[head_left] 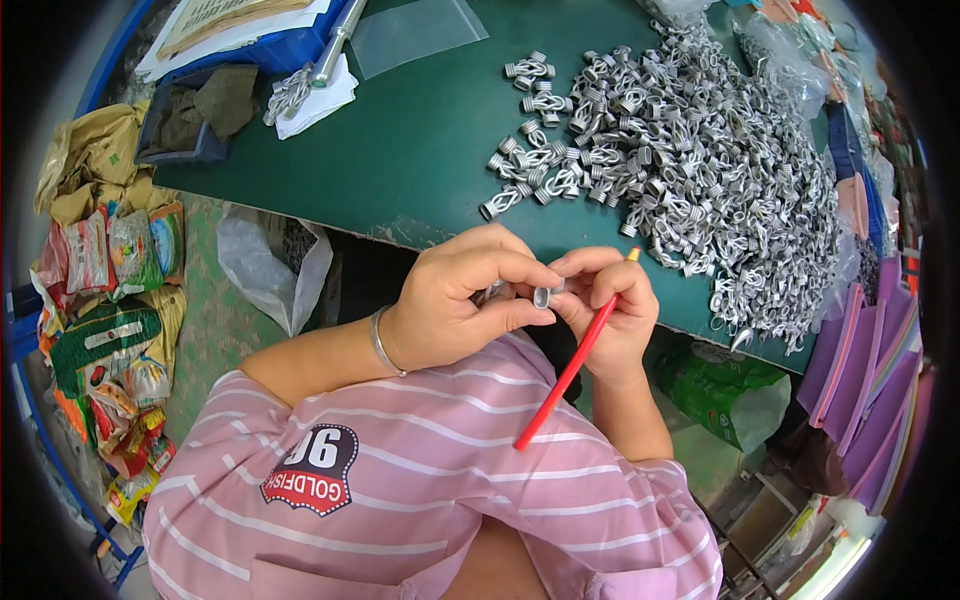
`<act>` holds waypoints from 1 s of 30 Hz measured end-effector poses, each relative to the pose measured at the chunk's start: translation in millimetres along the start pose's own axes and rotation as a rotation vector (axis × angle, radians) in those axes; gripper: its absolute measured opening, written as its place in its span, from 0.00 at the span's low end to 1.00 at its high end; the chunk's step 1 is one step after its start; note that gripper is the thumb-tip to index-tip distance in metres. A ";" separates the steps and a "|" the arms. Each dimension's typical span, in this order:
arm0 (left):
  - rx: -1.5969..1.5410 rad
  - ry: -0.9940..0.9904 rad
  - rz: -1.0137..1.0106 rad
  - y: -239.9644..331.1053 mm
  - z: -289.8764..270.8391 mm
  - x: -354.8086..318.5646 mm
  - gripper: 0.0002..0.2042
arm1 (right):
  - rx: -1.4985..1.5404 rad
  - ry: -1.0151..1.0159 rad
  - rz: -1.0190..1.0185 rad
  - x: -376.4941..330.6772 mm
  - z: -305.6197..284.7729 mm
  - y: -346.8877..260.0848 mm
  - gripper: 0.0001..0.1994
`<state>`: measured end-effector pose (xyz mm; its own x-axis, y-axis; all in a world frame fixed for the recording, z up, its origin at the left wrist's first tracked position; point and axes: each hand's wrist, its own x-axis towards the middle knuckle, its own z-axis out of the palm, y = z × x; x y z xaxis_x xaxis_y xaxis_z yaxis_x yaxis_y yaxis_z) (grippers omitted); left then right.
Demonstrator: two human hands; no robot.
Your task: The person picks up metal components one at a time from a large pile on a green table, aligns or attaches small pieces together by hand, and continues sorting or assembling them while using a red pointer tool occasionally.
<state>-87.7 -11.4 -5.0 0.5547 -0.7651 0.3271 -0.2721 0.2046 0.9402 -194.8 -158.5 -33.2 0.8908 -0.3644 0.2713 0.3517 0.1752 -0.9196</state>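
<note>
My left hand (pixel 465 295), with a metal bangle at the wrist, pinches a small silver metal loop fitting (pixel 543 297) between thumb and fingers. The fitting's open ring end shows; most of its body is hidden by the fingers. Close against it, my right hand (pixel 612 310) is closed round a red pencil (pixel 565 390), whose tip points up and away while the long end slants down toward my shirt. The right thumb and forefinger also seem to touch the fitting. Both hands are just off the front edge of the green table (pixel 400 150).
A large heap of similar silver fittings (pixel 710 170) covers the table's right side. At the back left are a blue bin (pixel 285 45), a metal-handled tool (pixel 338 45), a clear plastic bag (pixel 415 35) and a dark tray (pixel 190 140). A green bag (pixel 720 390) is below the table.
</note>
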 end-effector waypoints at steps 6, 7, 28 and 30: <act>-0.213 0.063 -0.215 -8.5 4.1 -4.7 0.11 | -0.084 0.068 -0.199 3.5 6.6 -10.6 0.20; -0.415 0.076 -0.391 -8.3 6.2 -4.5 0.10 | -0.097 0.059 -0.232 4.3 10.8 -12.7 0.20; 0.908 0.359 -0.465 -37.8 -177.8 -131.8 0.06 | -1.266 -0.004 -0.299 56.4 13.1 0.4 0.15; 0.712 0.638 -0.442 -41.6 -167.5 -124.9 0.05 | -1.420 0.010 -0.261 57.0 13.9 3.0 0.15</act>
<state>-14.0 177.9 -69.1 0.9721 -0.1788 0.1521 -0.2289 -0.5783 0.7830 -139.0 -166.0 -16.6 0.8429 -0.2503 0.4763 -0.0813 -0.9343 -0.3470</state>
